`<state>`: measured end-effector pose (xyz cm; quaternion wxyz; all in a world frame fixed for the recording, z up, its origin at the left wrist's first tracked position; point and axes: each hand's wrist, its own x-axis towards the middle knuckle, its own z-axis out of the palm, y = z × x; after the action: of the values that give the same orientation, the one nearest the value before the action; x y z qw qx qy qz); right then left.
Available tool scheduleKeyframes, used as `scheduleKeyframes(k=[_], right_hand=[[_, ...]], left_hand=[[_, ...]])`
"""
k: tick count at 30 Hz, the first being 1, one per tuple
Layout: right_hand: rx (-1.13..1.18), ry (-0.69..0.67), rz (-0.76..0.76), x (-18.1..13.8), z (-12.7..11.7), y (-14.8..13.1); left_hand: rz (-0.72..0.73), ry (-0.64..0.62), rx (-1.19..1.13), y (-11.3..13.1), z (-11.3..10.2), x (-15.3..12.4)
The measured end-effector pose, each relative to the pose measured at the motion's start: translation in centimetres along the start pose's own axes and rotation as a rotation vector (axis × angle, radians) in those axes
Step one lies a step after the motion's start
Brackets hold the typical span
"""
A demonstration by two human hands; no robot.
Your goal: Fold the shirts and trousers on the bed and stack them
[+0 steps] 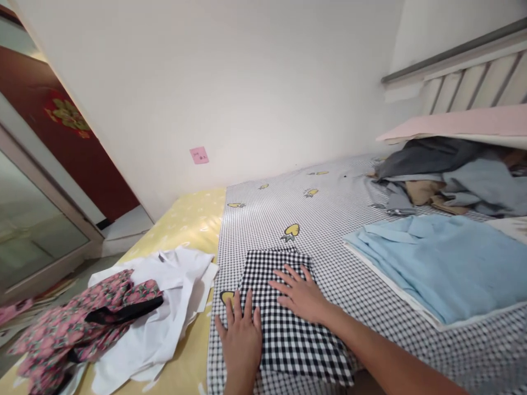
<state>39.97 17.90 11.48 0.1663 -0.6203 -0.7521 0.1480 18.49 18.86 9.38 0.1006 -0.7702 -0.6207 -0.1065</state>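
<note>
Far left of the left hand (242,340) and its fingers: dark red door (102,170) with a red-and-gold ornament (68,112), and a framed glass panel (33,219) below it. Nearer those fingers, still to their left, a crumpled pink floral garment (78,318) with black trim lay over a white shirt (173,296) on a yellow sheet (201,219). Ahead of the left fingertips, pale wall (263,82), with one pink card (199,155) on it. Left hand palm down, fingers spread, tips toward the wall, grasping nothing; they straddled the left edge of a folded checked cloth (300,343). The cloth lay under and between the two hands' fingers, its long axis running from the wearer's side toward the wall, far end slanted slightly left and reaching just past the fingertips. Black-and-white gingham, flattened, layers showing at the far edge; near right corner flared outward. Right hand (304,296) flat on its far half, fingers fanned toward far left, clenching nothing. Beneath, a finer-checked sheet (280,208) with yellow heart-shaped motifs. Right of the right fingers, well apart, a light blue garment (448,258), spread flat; beyond it, heaped grey and brown clothes (436,159), a pink sheet-like item (465,123) above them, then a white slatted panel (473,85).
</note>
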Motion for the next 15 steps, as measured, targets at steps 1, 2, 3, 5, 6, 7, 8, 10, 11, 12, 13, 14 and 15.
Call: scheduleKeyframes(k=[1,2,3,5,6,7,8,10,11,12,13,14,15], right_hand=[[-0.017,0.004,0.038,0.8,-0.2,1.0],[-0.029,0.012,0.079,1.8,-0.5,2.1],[-0.040,0.021,0.111,2.8,-0.7,3.2],[-0.059,0.029,0.151,4.9,-1.1,5.3],[-0.065,0.027,0.162,6.0,-1.2,6.2],[-0.071,0.026,0.173,6.9,-1.3,7.1],[-0.077,0.027,0.184,7.8,-1.4,7.8],[-0.089,0.040,0.206,9.1,-1.5,8.9],[-0.097,0.052,0.213,9.5,-1.5,9.2],[-0.105,0.065,0.223,9.8,-1.4,9.3],[-0.114,0.079,0.240,10.0,-1.4,9.3],[-0.123,0.096,0.271,10.1,-1.3,9.2],[-0.131,0.115,0.318,10.0,-1.3,8.9]], left_hand=[[0.000,0.009,-0.006,-0.1,0.3,0.0],[0.000,0.020,-0.013,-0.1,0.6,0.0],[-0.001,0.030,-0.021,-0.2,0.8,0.0],[-0.004,0.040,-0.034,-0.3,1.2,0.0],[-0.005,0.038,-0.040,-0.3,1.3,0.0],[-0.006,0.033,-0.045,-0.4,1.4,0.0],[-0.007,0.028,-0.048,-0.4,1.4,0.1],[-0.011,0.016,-0.045,-0.3,1.4,0.1],[-0.013,0.011,-0.039,-0.3,1.3,0.1],[-0.014,0.006,-0.033,-0.3,1.2,0.1],[-0.015,0.002,-0.029,-0.2,1.1,0.1],[-0.016,-0.003,-0.027,-0.2,1.0,0.1],[-0.017,-0.008,-0.027,-0.1,0.8,0.1]])
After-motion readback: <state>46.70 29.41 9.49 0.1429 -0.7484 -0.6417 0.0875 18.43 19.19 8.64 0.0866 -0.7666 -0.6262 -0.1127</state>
